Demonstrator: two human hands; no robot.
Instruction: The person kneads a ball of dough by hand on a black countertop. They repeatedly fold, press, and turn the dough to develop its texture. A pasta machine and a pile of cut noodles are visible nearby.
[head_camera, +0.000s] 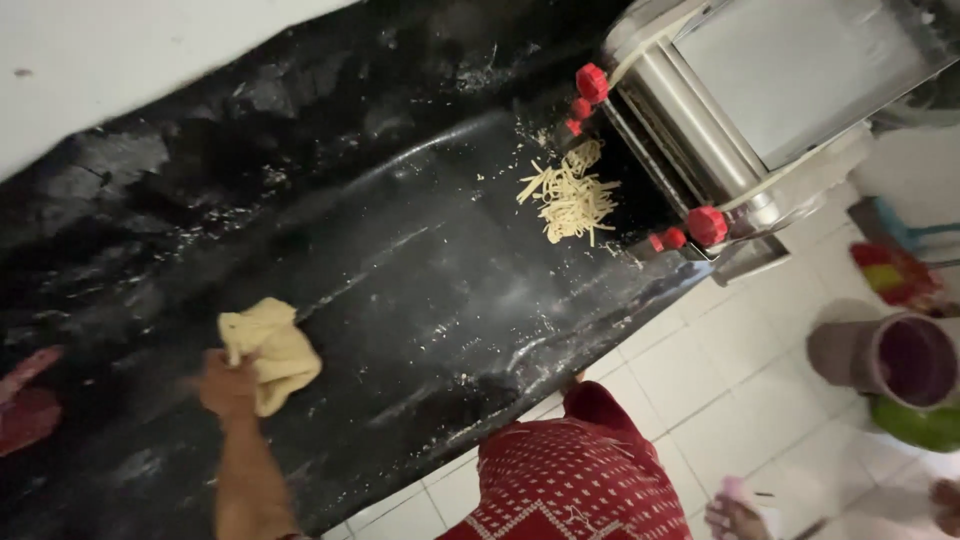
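Observation:
My left hand (226, 386) reaches in from the bottom edge and grips a crumpled piece of pale yellow dough (272, 350) just above the black countertop (420, 300). The dough folds over my fingers. Far from the hand, at the counter's right end, a small heap of cut yellow noodle strands (571, 196) lies below the rollers of a metal noodle machine (740, 100) with red knobs (706, 225). My right hand is out of view.
Flour streaks the counter. A red object (25, 402) pokes in at the left edge. My red patterned garment (580, 480) fills the bottom centre. On the white tiled floor (700, 370) at right stand a brownish bucket (890, 358) and a green basin (915, 425).

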